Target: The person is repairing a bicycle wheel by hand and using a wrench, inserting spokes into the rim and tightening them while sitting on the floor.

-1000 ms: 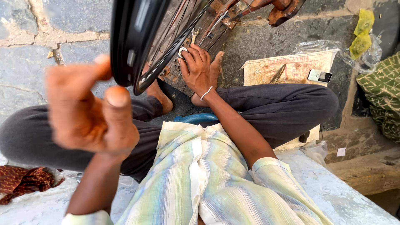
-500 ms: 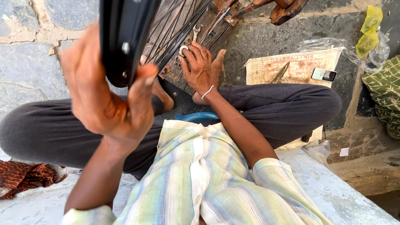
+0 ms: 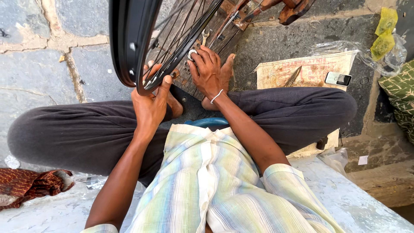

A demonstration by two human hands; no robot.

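Person sitting cross-legged on stone paving, working a black wheel rim (image 3: 129, 47) standing upright just ahead of the knees. Left hand (image 3: 151, 105) is gripping the rim's lower edge, thumb and fingers pressed around it. Right hand (image 3: 210, 71) is lying further in, beyond the spokes (image 3: 181, 30), fingers curled on a small silver ring-shaped part (image 3: 191, 53); whether it is pinching it is hard to tell. The rim is running away from the body, its top cut off by the frame edge. A spanner (image 3: 206, 36) is resting on the wooden board (image 3: 224, 26) just beyond the right fingers. Hub is not visible. A phone (image 3: 338, 78) is lying on sacking (image 3: 302, 69), well apart to the right.
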